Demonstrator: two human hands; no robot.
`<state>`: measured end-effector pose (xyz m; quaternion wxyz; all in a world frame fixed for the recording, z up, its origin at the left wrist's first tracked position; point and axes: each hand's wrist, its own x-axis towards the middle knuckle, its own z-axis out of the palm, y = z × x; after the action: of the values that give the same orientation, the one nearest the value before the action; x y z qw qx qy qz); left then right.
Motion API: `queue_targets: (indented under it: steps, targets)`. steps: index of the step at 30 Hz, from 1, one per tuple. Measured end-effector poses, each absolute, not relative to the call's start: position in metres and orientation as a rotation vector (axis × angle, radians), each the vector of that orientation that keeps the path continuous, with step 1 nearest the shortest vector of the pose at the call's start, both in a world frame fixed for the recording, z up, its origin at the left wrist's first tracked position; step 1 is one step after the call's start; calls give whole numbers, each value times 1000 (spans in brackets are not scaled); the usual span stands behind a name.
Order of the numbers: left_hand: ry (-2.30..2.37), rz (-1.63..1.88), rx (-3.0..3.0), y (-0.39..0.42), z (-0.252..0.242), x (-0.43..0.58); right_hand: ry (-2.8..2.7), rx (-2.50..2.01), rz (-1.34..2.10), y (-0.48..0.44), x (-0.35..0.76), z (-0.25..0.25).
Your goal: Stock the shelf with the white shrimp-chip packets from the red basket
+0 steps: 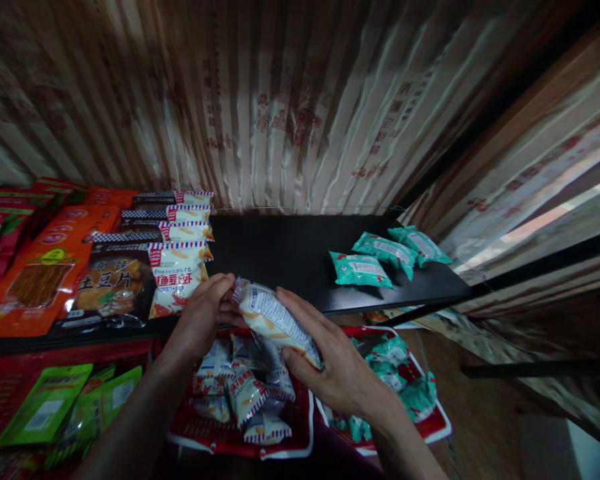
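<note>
A white snack bag (279, 320) with a blue-and-red striped end is held between both hands, its printed text side facing up. My left hand (207, 310) pinches the striped end, and my right hand (313, 340) grips the other end with thumb and fingers. Just left of it, a row of matching white snack bags (179, 273) stands on the black shelf (275, 250). Below my hands, a red basket (307, 427) holds several more of these bags, lying loosely.
Dark potato-chip bags (115, 283) and orange packets (50, 273) stand on the shelf at left. Several teal packets (364, 270) lie at its right end. A second red basket (443, 423) holds more teal packets, and a red crate (135, 353) at lower left holds green packets (45, 403).
</note>
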<state>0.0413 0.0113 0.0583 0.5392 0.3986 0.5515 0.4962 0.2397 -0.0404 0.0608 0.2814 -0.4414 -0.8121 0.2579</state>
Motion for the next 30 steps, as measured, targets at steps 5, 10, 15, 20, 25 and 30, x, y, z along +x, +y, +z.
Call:
queue_targets:
  steps: [5, 10, 15, 20, 25, 30]
  targets:
    - [1063, 1060, 892, 11, 53, 40, -1601, -1217, 1121, -37, 240, 59]
    - [1131, 1082, 1102, 10, 54, 44, -904, -1041, 1506, -31, 231, 52]
    - [1164, 1105, 1158, 8, 51, 51, -613, -933, 1660, -26, 224, 50]
    - [1149, 1133, 1201, 5, 43, 59, -521, -891, 1741, -21, 215, 49]
    - [1139, 1100, 1174, 3, 36, 65, -405, -873, 1758, -18, 207, 44]
    - [1059, 1050, 1090, 0, 35, 69, -271, -839, 1824, -18, 205, 36]
